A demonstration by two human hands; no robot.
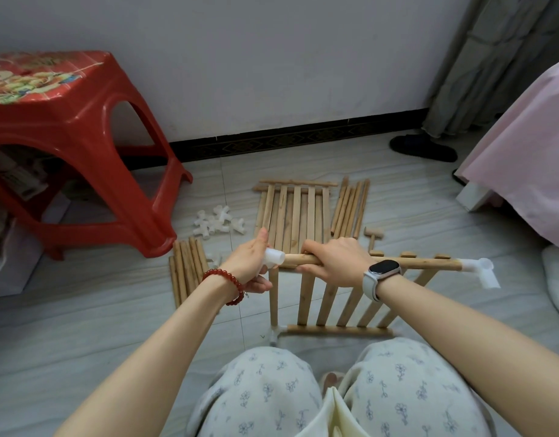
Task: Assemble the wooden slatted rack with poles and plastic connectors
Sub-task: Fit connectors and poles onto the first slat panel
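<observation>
Your left hand (254, 263) gripped the plastic connector (274, 257) at the end of the slatted panel's top pole (423, 263); your right hand (335, 258) clenched that pole just beside it. Light, stiff wood; the connector looked slippery.

Both forearms bare, reaching forward from the lower corners and converging mid-view. Left hand (254, 263): palm turned rightward, fingers curled in a grip, thumb up; red bead bracelet on the wrist. Right hand (333, 258): knuckles up, fingers wrapped over in a closed grip; watch on the wrist.
</observation>
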